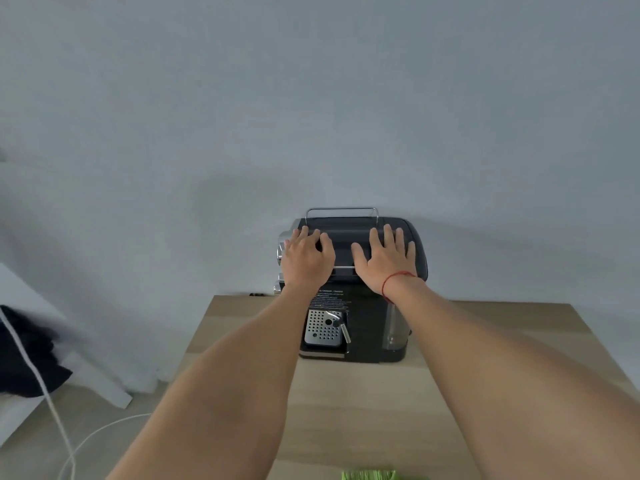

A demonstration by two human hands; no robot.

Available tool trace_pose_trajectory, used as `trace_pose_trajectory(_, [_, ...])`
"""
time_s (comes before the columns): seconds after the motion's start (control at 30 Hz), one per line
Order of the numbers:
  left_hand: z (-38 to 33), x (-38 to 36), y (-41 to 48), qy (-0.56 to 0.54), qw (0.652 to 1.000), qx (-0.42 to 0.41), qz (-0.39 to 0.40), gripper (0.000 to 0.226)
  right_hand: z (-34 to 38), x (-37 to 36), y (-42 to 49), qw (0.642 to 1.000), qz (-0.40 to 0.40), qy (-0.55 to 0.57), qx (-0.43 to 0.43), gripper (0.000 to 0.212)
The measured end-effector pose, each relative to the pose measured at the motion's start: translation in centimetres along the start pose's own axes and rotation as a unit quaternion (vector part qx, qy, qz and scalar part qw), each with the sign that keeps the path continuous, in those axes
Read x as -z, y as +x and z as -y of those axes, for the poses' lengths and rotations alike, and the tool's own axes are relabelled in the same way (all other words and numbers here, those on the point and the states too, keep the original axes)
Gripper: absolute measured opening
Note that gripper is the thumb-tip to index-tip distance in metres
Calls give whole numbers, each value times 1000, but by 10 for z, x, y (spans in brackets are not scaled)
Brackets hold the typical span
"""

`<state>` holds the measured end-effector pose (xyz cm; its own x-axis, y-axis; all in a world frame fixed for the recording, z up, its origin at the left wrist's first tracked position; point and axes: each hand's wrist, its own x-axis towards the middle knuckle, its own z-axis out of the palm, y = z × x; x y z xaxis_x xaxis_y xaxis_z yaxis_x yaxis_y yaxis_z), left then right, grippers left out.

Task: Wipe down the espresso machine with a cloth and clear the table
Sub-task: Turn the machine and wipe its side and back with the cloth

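A black espresso machine (367,327) stands at the far edge of the wooden table (346,410), against the wall. Its perforated metal drip tray (322,329) faces me, and a clear water tank (396,329) sits on its right side. My left hand (306,258) rests on the machine's top left, fingers slightly bent over the top. My right hand (384,259) lies flat on the top right with fingers spread and straight. A green cloth (369,475) lies at the table's near edge, only its upper edge in view.
A grey wall (311,98) rises directly behind the machine. Left of the table, on the floor, lie a white cable (52,407), a dark garment (24,355) and a white slanted board (100,382).
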<state>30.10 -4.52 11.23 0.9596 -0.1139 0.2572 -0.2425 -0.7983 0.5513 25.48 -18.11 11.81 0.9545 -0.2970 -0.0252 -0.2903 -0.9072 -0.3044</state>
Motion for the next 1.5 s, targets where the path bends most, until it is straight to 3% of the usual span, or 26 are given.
trace_pose_trajectory(0.17, [1, 1, -15, 31, 999, 21, 4, 56, -1, -1, -28, 999, -10, 44, -13, 65])
trace_pose_trajectory(0.27, [1, -3, -64, 37, 999, 20, -16, 65, -12, -19, -69, 996, -80, 39, 9, 65])
trace_pose_trajectory(0.37, [5, -17, -123, 43, 999, 12, -23, 68, -27, -45, -113, 994, -88, 66, 8, 66])
trace_pose_trajectory(0.53, [27, -60, -214, 9, 991, 84, 106, 59, -58, -108, -177, 989, 46, 106, -92, 63])
trace_pose_trajectory(0.7, [54, -94, -294, 57, 936, 232, 258, 39, -91, -163, -237, 962, 179, 74, -190, 61])
trace_pose_trajectory(0.83, [64, -105, -328, 28, 902, 324, 285, 48, -106, -185, -271, 944, 220, 47, -242, 82])
trace_pose_trajectory(0.9, [65, -109, -333, 18, 898, 334, 287, 48, -111, -192, -277, 926, 212, 103, -295, 91])
trace_pose_trajectory(0.93, [66, -111, -335, 15, 895, 333, 296, 47, -112, -194, -278, 914, 205, 138, -322, 89])
trace_pose_trajectory(1.03, [64, -113, -338, -7, 886, 328, 329, 37, -110, -193, -277, 902, 225, 183, -320, 55])
trace_pose_trajectory(1.13, [54, -108, -331, -37, 897, 313, 311, 38, -107, -182, -271, 870, 235, 289, -322, 46])
trace_pose_trajectory(1.27, [29, -95, -306, -70, 924, 295, 234, 42, -102, -156, -253, 837, 169, 395, -338, 45])
trace_pose_trajectory(1.5, [-39, -60, -227, -181, 956, 198, 119, 31, -88, -67, -188, 823, 95, 442, -343, 53])
